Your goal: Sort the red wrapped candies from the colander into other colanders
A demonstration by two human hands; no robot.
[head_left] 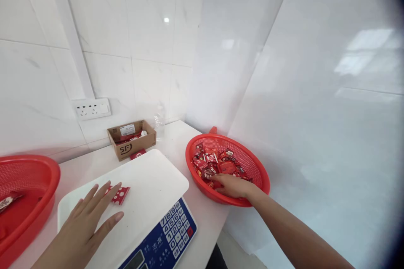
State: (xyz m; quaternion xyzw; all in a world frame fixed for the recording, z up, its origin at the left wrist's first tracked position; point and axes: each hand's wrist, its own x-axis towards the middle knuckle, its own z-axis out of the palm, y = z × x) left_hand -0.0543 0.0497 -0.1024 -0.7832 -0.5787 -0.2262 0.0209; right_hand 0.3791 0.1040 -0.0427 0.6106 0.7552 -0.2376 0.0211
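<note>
My left hand (86, 218) lies flat with fingers spread on the white pan of a weighing scale (148, 185), its fingertips touching a red spotted candy packet (119, 194). My right hand (232, 185) reaches into a round red mesh basket (252, 155) holding several red wrapped candies (213, 162). Its fingers curl down among the candies, and what they grip is hidden. The scale's blue keypad (175, 229) faces me.
A red basin (28, 185) with a wrapped piece inside stands at the left. A small open cardboard box (131, 138) sits by the tiled back wall under a socket strip (92, 108). A white panel walls off the right side.
</note>
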